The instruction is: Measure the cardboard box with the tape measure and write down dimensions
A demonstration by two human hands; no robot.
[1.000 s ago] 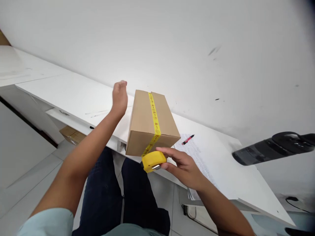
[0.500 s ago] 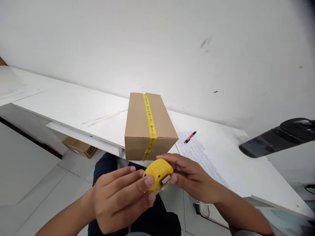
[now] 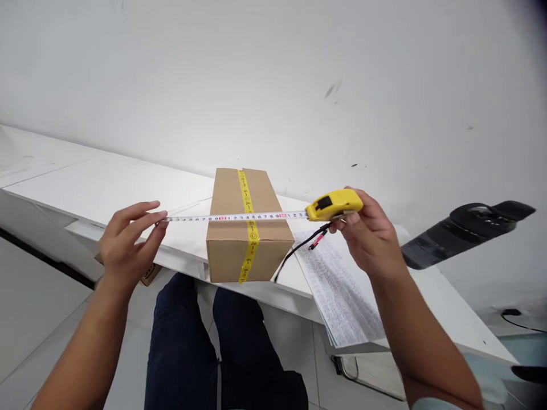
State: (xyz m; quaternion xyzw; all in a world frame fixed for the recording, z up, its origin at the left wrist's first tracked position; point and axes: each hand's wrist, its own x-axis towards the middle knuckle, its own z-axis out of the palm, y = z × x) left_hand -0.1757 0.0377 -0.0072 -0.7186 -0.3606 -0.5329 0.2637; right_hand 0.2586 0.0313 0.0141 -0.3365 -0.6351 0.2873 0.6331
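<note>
A yellow tape measure [image 3: 337, 204] is gripped in my right hand [image 3: 371, 233], a black wrist strap hanging from it. Its white blade [image 3: 235, 217] is drawn out leftward, with printed numbers facing me. My left hand [image 3: 134, 242] pinches the blade's free end between thumb and fingers. Below the stretched blade, a brown cardboard box [image 3: 226, 193] with yellow printed tape along its top rests at the desk's front edge. The blade crosses in front of the box top; whether it touches the cardboard I cannot tell.
Written sheets [image 3: 342, 296] lie on the white desk [image 3: 141, 176] right of the box, a red and black pen [image 3: 317, 241] on them. A dark bottle [image 3: 453, 236] stands farther right. Under the desk, another carton [image 3: 150, 274] is partly hidden. A wall rises behind.
My hands have moved up and apart, the left one leftward and the right one rightward. The blade, retracted before, is now pulled out between them above the box.
</note>
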